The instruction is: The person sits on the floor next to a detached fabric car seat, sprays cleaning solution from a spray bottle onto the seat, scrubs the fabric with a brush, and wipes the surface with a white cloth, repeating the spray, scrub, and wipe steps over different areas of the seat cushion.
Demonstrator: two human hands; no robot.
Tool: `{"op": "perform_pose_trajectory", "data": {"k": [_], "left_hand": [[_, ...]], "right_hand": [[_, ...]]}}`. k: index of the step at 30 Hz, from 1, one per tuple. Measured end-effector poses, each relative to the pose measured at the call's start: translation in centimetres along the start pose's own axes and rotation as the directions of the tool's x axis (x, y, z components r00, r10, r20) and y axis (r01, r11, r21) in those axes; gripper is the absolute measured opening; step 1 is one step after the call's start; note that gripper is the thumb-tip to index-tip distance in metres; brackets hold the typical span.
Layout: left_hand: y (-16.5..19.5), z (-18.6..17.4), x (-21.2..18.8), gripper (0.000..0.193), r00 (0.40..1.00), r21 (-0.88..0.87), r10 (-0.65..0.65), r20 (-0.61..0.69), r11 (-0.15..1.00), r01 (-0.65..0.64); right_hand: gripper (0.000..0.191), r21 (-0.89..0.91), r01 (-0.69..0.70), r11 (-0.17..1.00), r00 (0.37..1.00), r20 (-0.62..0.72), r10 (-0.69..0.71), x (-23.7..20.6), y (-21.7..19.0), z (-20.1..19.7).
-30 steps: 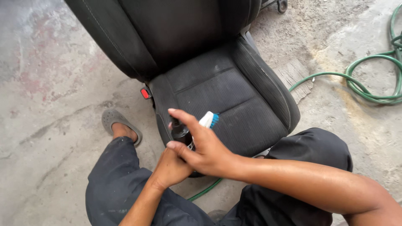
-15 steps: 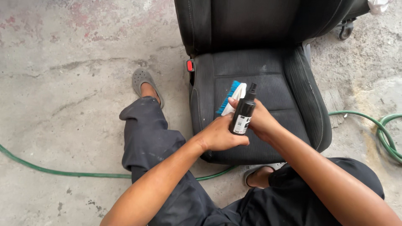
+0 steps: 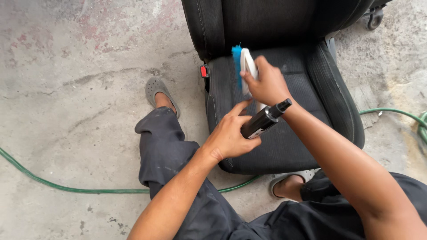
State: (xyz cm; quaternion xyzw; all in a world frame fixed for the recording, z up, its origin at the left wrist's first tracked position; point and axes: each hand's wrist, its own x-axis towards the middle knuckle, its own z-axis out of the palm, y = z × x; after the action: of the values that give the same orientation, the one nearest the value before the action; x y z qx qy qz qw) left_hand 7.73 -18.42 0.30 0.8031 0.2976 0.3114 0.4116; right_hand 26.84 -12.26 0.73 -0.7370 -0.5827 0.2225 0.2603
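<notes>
Head view looks straight down on my two hands over the seat cushion (image 3: 284, 146) of a black car seat, and I place everything from that cushion. My left hand (image 3: 229, 135) has its grip wrapped around a black spray bottle (image 3: 262, 122), which hangs above the cushion's middle. Its long axis runs on a slant — the base low and toward the cushion's left edge, the black nozzle cap up and to the right, touching or almost touching my right forearm. A small pale label with a blue edge sits on the bottle's lower end, just at my fingertips; I can't make out more of it.

My right hand (image 3: 267, 84) is the one farther in, toward the back of the cushion where it meets the backrest (image 3: 267, 22). Its grip is pinched on a white-backed brush (image 3: 245, 66) with blue bristles, held nearly upright, bristles facing the cushion's left side. Brush and bottle are near each other, not touching, the brush beyond the bottle's nozzle end.

At the cushion's back left corner is a red buckle button (image 3: 204, 71). Left of the cushion, a grey clog (image 3: 156, 89) rests on the concrete floor (image 3: 80, 111) — a green hose (image 3: 80, 189) trails past the cushion's front.
</notes>
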Motion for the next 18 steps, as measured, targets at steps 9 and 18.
{"op": "perform_pose_trajectory", "data": {"k": [9, 18], "left_hand": [[-1.6, -7.0, 0.4, 0.009, 0.852, -0.657, -0.453, -0.261, 0.731, 0.188], [-3.0, -16.1, 2.1, 0.011, 0.702, -0.723, -0.514, -0.493, 0.691, 0.000]], "right_hand": [[0.034, -0.013, 0.250, 0.968, 0.959, 0.144, -0.245, -4.2, 3.0, 4.7], [0.047, -0.191, 0.128, 0.973, 0.987, 0.120, -0.107, -6.9, 0.3, 8.4]]}}
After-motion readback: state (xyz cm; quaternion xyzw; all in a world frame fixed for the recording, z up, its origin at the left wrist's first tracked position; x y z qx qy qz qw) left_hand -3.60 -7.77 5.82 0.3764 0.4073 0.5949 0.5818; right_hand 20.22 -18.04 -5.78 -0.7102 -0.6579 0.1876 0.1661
